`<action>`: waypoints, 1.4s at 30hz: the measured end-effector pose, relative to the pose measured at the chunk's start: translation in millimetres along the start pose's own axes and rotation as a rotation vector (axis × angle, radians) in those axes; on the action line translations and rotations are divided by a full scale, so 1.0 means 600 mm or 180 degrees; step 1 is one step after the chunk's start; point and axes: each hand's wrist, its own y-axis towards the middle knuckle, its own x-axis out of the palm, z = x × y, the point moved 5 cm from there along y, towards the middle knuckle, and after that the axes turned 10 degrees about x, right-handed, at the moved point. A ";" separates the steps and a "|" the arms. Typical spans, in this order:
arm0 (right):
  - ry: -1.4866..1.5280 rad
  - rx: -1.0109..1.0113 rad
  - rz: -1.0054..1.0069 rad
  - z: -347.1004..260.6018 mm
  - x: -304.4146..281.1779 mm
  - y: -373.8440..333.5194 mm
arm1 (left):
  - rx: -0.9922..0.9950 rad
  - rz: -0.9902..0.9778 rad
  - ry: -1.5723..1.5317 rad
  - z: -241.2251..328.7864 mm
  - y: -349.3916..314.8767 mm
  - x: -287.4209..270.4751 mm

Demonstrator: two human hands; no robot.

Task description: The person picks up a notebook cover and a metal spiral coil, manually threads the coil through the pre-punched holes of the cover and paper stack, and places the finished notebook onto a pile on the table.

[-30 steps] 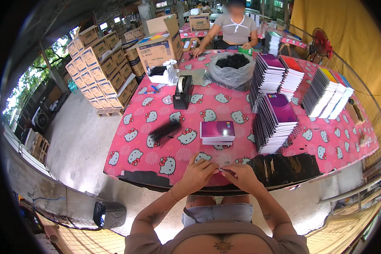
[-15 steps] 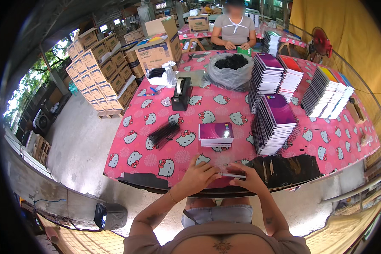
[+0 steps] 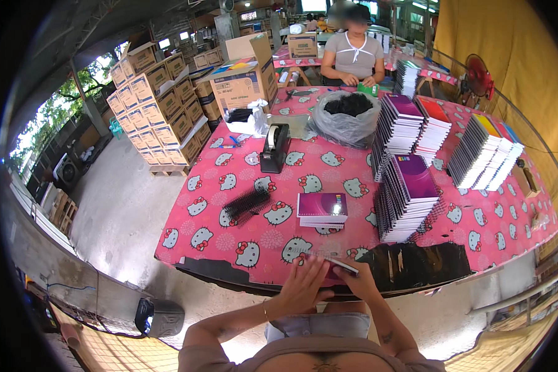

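At the table's front edge, a small notebook [image 3: 343, 265] is tilted, with its white page edge and a dark edge in sight. My right hand [image 3: 361, 283] grips it at the right end. My left hand [image 3: 304, 285] is closed over its left end, fingers long and pressed together, thumb lower down; the part under the fingers is hidden. Just beyond lies a little stack of purple-covered notebooks [image 3: 322, 208]. Left of that stack is a bunch of black binding coils [image 3: 247, 203].
Tall stacks of spiral notebooks [image 3: 409, 192] stand on the right. A black tape dispenser [image 3: 274, 149], a plastic bag of black coils [image 3: 346, 118] and an open carton [image 3: 245, 90] sit farther back. Across the table is a co-worker [image 3: 353, 56] holding something green.
My left hand has shifted over the notebook's left end, its fingers straighter. The notebook has turned, its right end now tipped toward me. The whole view has moved slightly.
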 end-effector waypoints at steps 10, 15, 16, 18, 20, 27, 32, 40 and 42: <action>0.0004 -0.0057 -0.0125 -0.016 0.002 0.007 | 0.0098 0.0197 0.0203 -0.027 0.068 -0.042; -0.0160 -0.0260 -0.0287 -0.016 -0.005 0.001 | 0.0298 0.0311 -0.0370 0.012 0.017 -0.012; -0.0215 -0.0346 -0.0353 -0.010 -0.007 -0.002 | 0.0305 0.0294 -0.0350 0.004 0.030 -0.013; 0.0037 -0.0005 -0.0305 0.023 -0.003 0.002 | 0.0218 0.0170 -0.0384 -0.013 0.070 -0.038; 0.0038 0.0196 -0.0335 0.030 -0.001 0.015 | 0.0375 0.0093 -0.0640 -0.038 0.081 -0.029; 0.0050 -0.0001 -0.0222 0.030 0.000 0.008 | 0.0341 -0.0106 -0.0300 -0.017 0.076 -0.026; 0.0176 -0.0007 -0.0220 0.041 0.008 0.021 | 0.0369 0.0029 -0.0153 0.019 0.014 0.033; 0.0464 0.0275 -0.0081 0.031 0.005 0.030 | 0.0515 0.0099 -0.0441 0.022 0.020 0.030; 0.0191 -0.0077 0.0033 0.018 0.008 0.031 | 0.0387 0.0069 -0.0190 0.001 0.051 0.023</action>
